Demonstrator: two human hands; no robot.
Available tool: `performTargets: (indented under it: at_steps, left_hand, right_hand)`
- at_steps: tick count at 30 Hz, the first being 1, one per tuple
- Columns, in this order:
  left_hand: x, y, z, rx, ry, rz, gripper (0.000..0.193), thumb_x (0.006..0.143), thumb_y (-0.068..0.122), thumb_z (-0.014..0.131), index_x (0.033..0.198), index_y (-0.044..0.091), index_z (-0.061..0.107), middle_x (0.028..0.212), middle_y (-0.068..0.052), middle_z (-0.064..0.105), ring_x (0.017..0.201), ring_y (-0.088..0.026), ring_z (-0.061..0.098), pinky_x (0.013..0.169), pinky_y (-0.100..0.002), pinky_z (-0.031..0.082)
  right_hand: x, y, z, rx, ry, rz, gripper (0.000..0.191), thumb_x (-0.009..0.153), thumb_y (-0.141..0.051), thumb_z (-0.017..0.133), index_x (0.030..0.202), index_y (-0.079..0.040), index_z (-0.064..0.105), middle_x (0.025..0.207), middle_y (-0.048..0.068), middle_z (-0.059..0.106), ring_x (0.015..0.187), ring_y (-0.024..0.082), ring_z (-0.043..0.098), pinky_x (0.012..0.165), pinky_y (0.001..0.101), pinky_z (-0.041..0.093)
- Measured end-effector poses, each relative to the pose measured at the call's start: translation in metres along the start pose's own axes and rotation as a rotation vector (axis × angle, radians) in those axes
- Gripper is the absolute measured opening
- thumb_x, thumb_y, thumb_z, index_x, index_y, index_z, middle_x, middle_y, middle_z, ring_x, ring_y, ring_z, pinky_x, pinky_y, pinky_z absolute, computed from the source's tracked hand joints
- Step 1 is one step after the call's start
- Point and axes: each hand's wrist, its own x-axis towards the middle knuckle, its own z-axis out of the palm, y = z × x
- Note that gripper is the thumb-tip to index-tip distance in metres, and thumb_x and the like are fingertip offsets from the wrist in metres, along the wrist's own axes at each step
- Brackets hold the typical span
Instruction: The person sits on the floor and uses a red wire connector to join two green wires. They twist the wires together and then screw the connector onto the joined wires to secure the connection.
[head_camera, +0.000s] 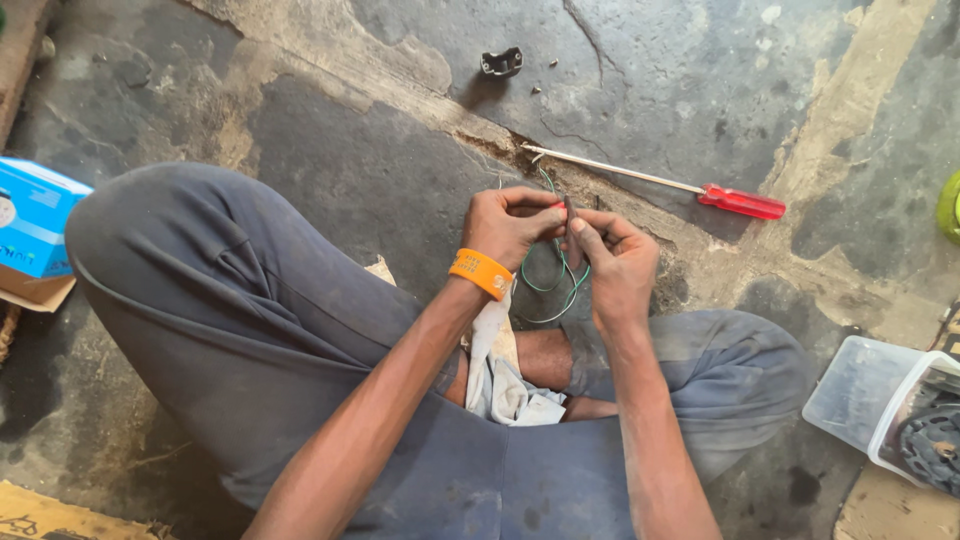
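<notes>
While the thin green wires are being pinched up between both hands, pretty much everything is riding on fingertip pressure, so this is where things could get fiddly. The left hand is being kept closed, thumb and forefinger clamped on the wire ends and what looks like a small dark part, though what that part is can't be made out at this size. The right hand is being curled in just beside it, fingertips touching the same spot, so both grips are being held nearly shut on the same tiny bundle. Below the grip, the rest of the wire is being left hanging in loose loops over a white cloth in the lap, and that slack is probably the main risk: a loop could be snagged by a wrist or the orange wristband, and the ends would be yanked out of the pinch. Wire this thin could also be kinked or snapped if it's being twisted too hard, honestly. If the little part gets dropped, it's likely being lost against the dark cracked concrete floor. Beyond the grip, a red-handled screwdriver is lying on the floor, near but not touching, and farther out a small black bracket is sitting well apart.
</notes>
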Motion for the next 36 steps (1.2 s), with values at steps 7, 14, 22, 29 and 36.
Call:
performTargets:
  at_steps: [7,14,22,29,36]
  left_hand:
    - [-0.003,-0.001,0.001,0.035,0.052,0.002,0.018,0.082,-0.002,0.079,0.098,-0.007,0.076,0.088,-0.014,0.078,0.075,-0.016,0.075,0.069,-0.029,0.065]
    - [-0.001,0.0,0.0,0.086,0.115,0.024,0.016,0.081,0.003,0.081,0.096,-0.005,0.078,0.085,-0.012,0.079,0.073,-0.016,0.075,0.068,-0.028,0.063]
    - [-0.003,0.0,0.002,0.166,0.043,0.06,0.02,0.078,0.004,0.081,0.097,-0.004,0.078,0.088,-0.012,0.08,0.075,-0.014,0.076,0.07,-0.027,0.063]
    - [-0.003,0.0,0.002,0.312,0.151,0.097,0.019,0.078,0.007,0.082,0.095,-0.001,0.08,0.084,-0.009,0.081,0.075,-0.013,0.075,0.068,-0.026,0.061]
    - [-0.006,0.0,0.009,0.334,0.073,0.073,0.02,0.078,0.006,0.082,0.097,-0.002,0.079,0.085,-0.01,0.08,0.075,-0.013,0.076,0.069,-0.027,0.061]
  right_hand:
    - [-0.003,0.002,0.004,-0.014,0.03,0.027,0.014,0.097,-0.002,0.068,0.107,0.007,0.073,0.089,0.006,0.073,0.072,0.01,0.065,0.07,0.0237,0.056]
    - [-0.004,0.005,0.006,0.016,0.051,0.043,0.014,0.098,-0.003,0.067,0.108,0.006,0.073,0.08,0.003,0.068,0.066,0.008,0.058,0.064,0.0226,0.049]
    - [-0.002,0.005,0.008,-0.024,0.056,0.059,0.012,0.097,-0.003,0.065,0.103,0.006,0.071,0.08,0.002,0.07,0.065,0.007,0.058,0.061,0.0218,0.048]
    - [-0.005,0.005,0.009,-0.023,0.099,0.048,0.012,0.097,-0.003,0.067,0.103,0.005,0.073,0.079,0.002,0.068,0.065,0.007,0.058,0.06,0.0218,0.046]
    - [-0.005,-0.007,0.007,-0.022,0.101,0.077,0.012,0.095,-0.004,0.068,0.103,0.004,0.073,0.079,0.001,0.067,0.065,0.007,0.055,0.065,0.0237,0.051]
